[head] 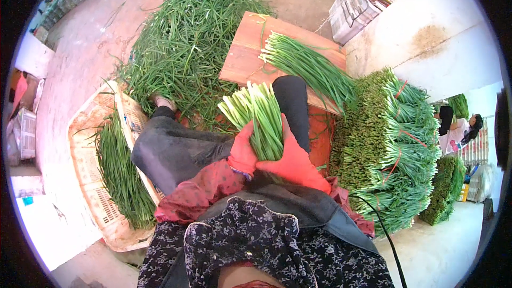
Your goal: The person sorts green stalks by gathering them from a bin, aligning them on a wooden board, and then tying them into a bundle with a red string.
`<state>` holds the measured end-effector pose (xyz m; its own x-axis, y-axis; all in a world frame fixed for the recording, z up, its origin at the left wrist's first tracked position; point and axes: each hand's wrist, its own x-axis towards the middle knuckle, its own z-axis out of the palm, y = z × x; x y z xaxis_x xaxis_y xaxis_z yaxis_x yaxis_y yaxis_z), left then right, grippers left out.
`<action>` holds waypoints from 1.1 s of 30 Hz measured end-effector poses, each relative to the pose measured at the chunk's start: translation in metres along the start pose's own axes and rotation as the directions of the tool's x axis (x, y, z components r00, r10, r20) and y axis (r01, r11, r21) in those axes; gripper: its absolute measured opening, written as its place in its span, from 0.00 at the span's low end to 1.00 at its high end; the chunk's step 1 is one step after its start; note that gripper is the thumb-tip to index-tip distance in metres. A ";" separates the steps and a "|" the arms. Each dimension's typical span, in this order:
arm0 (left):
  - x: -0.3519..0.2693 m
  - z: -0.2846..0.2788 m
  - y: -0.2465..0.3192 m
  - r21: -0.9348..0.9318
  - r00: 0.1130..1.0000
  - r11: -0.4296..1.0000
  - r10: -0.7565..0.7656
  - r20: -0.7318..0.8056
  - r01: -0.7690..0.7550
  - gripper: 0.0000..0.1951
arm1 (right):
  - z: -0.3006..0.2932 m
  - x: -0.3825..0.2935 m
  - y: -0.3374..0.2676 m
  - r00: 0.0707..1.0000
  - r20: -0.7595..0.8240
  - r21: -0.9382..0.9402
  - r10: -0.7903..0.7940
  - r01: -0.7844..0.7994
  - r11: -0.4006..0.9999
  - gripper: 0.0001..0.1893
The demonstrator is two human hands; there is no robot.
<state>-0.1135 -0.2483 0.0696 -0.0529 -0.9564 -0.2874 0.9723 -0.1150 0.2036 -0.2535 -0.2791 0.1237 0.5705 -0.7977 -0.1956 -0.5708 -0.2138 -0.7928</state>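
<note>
My left hand (243, 150) and my right hand (294, 162), both in red gloves, are wrapped around a bunch of garlic chives (266, 124) over my lap. Its pale cut ends point up and away from me, and its green leaves run down between my palms. Beyond my raised knee, another bunch of chives (308, 62) lies across a wooden board (240, 58), pale ends towards the left. A yellow-green tie (262, 18) rests near the board's far edge. The lower part of the held bunch is hidden by my hands.
A large heap of loose green leaves (188, 44) lies ahead. At left, a plastic crate (86, 176) holds chives (120, 172). Stacked bundles with red ties (400, 148) stand at right, beside a white wall (432, 44). Farther right is another person (460, 130).
</note>
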 end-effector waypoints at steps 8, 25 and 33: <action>0.066 0.057 -0.019 0.136 0.971 0.962 0.235 0.034 -0.237 0.19 | -0.078 0.055 0.022 0.997 0.067 0.182 0.035 -0.046 0.982 0.60; 0.314 -0.017 0.013 0.455 0.942 0.839 -0.182 -0.284 0.299 0.30 | -0.166 0.291 0.134 0.993 0.063 -0.482 -0.096 0.114 0.869 0.50; 0.281 -0.075 0.027 0.979 0.997 -0.203 -0.071 -0.013 -0.001 0.27 | -0.138 0.318 0.156 0.981 0.160 -0.482 -0.108 0.173 0.859 0.46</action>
<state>-0.0847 -0.4999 -0.0761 -0.1192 -0.9420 -0.3136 -0.4199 -0.2384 0.8757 -0.2432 -0.6441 0.0175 0.7156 -0.6697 -0.1984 -0.6763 -0.5933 -0.4366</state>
